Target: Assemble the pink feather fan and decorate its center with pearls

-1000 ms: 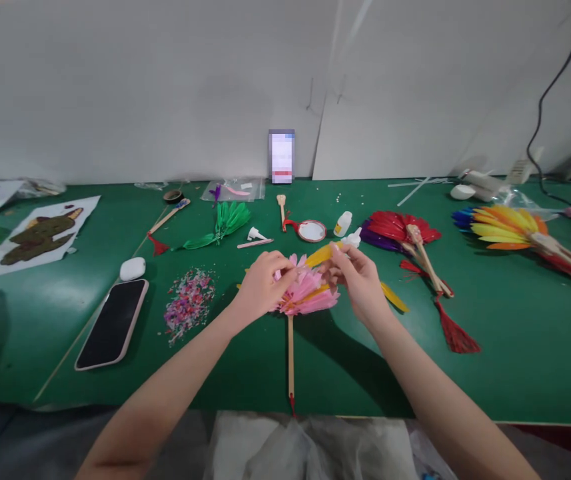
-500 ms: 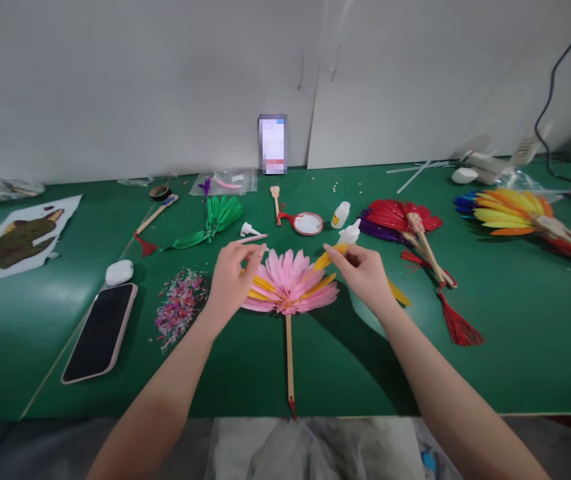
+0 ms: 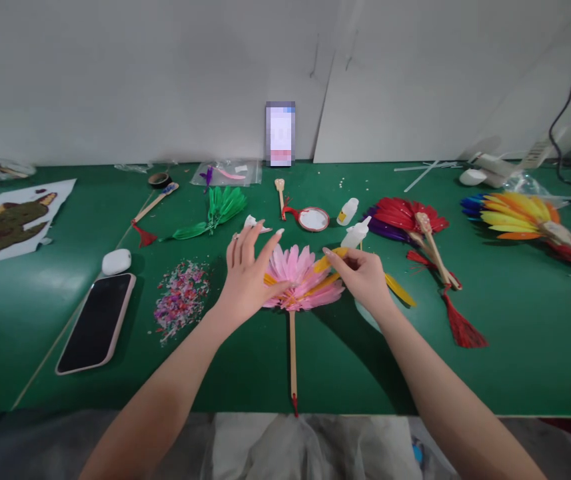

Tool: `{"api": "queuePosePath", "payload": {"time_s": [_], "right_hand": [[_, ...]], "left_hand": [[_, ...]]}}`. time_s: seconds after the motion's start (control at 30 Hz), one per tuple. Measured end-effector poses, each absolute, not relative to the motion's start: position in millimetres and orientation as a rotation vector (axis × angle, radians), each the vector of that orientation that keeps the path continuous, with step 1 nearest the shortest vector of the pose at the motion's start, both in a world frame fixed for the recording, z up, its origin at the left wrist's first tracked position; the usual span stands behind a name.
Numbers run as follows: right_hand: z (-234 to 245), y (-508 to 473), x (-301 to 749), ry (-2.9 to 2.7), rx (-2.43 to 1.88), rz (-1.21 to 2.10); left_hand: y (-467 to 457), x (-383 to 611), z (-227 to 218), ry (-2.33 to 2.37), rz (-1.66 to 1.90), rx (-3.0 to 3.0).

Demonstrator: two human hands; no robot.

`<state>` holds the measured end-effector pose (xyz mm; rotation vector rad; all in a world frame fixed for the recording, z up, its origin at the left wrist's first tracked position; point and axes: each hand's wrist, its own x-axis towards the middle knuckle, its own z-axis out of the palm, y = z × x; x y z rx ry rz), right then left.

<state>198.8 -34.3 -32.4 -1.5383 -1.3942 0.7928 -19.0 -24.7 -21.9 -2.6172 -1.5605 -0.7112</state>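
In front of me a pink feather fan (image 3: 292, 267) lies on the green table, with several yellow feathers laid among the pink ones. Its wooden handle (image 3: 293, 353) points toward me and ends in a red cord. My left hand (image 3: 250, 267) is spread over the fan's left side, thumb near its middle, with nothing seen in the fingers. Between thumb and fingertips my right hand (image 3: 365, 270) pinches a yellow feather (image 3: 332, 259) above the fan's right side. Another loose yellow feather (image 3: 400, 291) lies right of that hand. Just behind it stands a white glue bottle (image 3: 356, 235).
Bits of coloured confetti (image 3: 182, 297) and a phone (image 3: 98, 323) lie to the left. Behind are a green feather bunch (image 3: 225, 208), a small round dish (image 3: 314, 219) and another small bottle (image 3: 348, 211). Red (image 3: 410, 215) and rainbow feather fans (image 3: 510, 215) lie right.
My left hand has opened from a pinch and spread over the fan; the pink stick that was by its fingers is now mostly hidden. My right hand keeps its yellow feather. The view has shifted slightly.
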Motion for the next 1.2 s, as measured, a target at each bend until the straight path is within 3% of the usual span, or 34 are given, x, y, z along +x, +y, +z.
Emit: {"api": "queuePosePath", "payload": {"time_s": [0.17,0.77,1.2], "right_hand": [[-30,-36,200,-1.436,-1.533,0.809],[-26,-44,197,-1.403,-1.63,0.782],[-27,-40,184,-1.547,-1.626,0.574]], "left_hand": [[-27,-17,-28,-1.561,-0.569,-2.674],[-27,-22,-25,-1.658,-0.568,-2.588],[-24,-24,-27,-1.721,-0.568,-2.529]]}}
